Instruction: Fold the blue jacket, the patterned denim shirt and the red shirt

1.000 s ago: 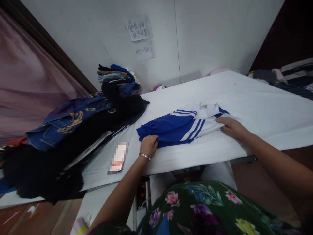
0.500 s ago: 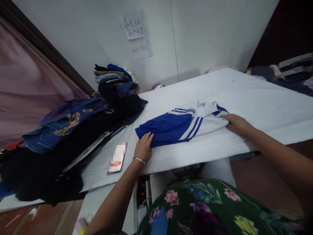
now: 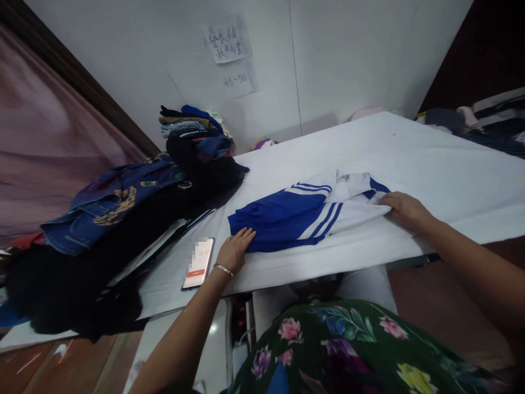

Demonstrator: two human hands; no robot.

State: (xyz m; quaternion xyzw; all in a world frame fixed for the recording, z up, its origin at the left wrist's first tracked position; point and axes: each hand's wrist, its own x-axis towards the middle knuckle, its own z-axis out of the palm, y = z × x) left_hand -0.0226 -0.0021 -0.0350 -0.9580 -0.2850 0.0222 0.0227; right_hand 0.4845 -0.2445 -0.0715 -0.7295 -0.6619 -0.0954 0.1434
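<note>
A blue and white jacket (image 3: 287, 216) with striped sleeves lies folded over on the white-covered table, its white collar at the far right. My left hand (image 3: 234, 253), with a silver bracelet at the wrist, rests on the near left corner of the blue part. Its fingers are stretched out over the cloth; the thumb is hidden. At the jacket's right end, my right hand (image 3: 404, 210) pinches the white cloth near the collar between thumb and fingers.
Left of my left hand lies a lit phone (image 3: 199, 264). Dark garments (image 3: 135, 224) are heaped along the left side, with a folded clothes stack (image 3: 191, 121) behind. Paper notes (image 3: 229, 41) hang on the wall. More clothes (image 3: 451, 120) lie at far right.
My left hand has slid slightly left and down along the jacket's near corner. My right hand and the collar end have shifted a little to the right in view.
</note>
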